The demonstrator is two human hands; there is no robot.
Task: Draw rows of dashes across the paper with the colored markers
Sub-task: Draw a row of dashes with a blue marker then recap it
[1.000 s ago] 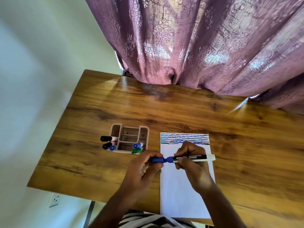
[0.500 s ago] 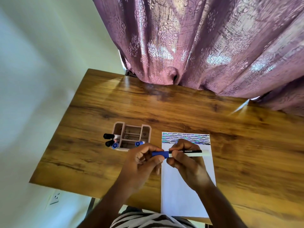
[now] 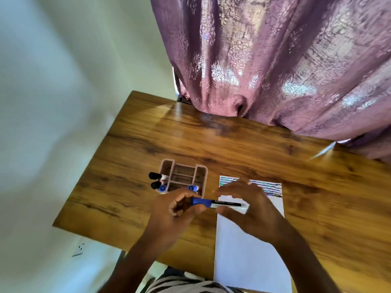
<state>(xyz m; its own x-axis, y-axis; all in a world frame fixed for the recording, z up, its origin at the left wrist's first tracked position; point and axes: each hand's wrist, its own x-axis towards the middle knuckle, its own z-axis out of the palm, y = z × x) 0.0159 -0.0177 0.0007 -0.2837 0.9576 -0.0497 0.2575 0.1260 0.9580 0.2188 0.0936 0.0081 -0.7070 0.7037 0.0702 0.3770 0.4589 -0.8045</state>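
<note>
Fingers (image 3: 182,205) of the left hand (image 3: 173,216) clench the blue cap end of a blue-capped white whiteboard marker with a black label (image 3: 220,203), while the right hand (image 3: 251,210) hangs spread and empty around its barrel.

The marker lies level, its long axis running left to right, cap toward the left hand and white tail toward the right palm, just above the near left corner of the drawn rows on the white sheet of paper (image 3: 249,250). The right fingers (image 3: 234,187) are released, blurred, arched over and under the barrel; whether any touches it cannot be told. The left hand is the only one gripping. The pink plastic marker holder (image 3: 184,176) stands just beyond the left hand on the wooden surface (image 3: 232,144), so recapping and stowing looks likelier than drawing.
</note>
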